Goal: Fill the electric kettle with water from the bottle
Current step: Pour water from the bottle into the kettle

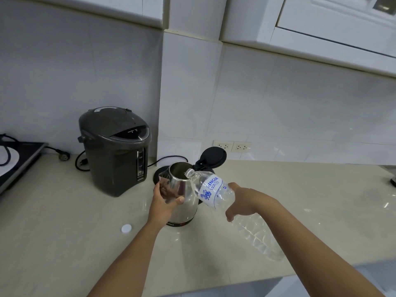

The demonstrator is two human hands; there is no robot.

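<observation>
A steel electric kettle [186,202] stands on the beige counter [64,232], its black lid [213,156] flipped up and back. My left hand [164,200] grips the kettle's body just below the spout. My right hand [242,200] holds a clear plastic water bottle [211,190] with a blue-and-white label, tilted with its open neck over the kettle's mouth. The bottle's lower part [257,234] juts back toward me. A white bottle cap [126,228] lies on the counter to the left of the kettle.
A dark grey thermo pot [115,151] stands left of the kettle with its cord behind it. The kettle's black base [159,174] sits behind the kettle. An induction hob [17,161] is at the far left. Wall sockets [232,146] sit behind. White cupboards [321,22] hang overhead.
</observation>
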